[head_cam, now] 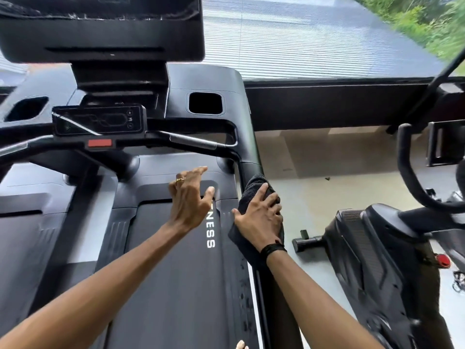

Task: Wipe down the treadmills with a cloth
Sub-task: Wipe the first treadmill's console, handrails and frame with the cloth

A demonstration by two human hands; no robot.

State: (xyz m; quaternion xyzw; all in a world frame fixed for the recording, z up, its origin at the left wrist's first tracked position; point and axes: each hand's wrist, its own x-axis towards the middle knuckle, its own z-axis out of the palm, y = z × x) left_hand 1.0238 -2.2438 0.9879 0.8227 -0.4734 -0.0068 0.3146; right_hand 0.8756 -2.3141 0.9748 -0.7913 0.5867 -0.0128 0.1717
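Right hand presses cloth on treadmill handrail

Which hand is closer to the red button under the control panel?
Left. The left hand hovers open over the treadmill deck, below and right of the red button. The right hand is farther right, pressing the dark cloth on the side handrail.

Pale floor, slatted window blind, greenery outside

Cloth: dark, nubby terry pile. Treadmill belt: matt black, finely textured. Handrail: smooth matt plastic. Control panel: glossy, reflective. Floor: smooth, pale.
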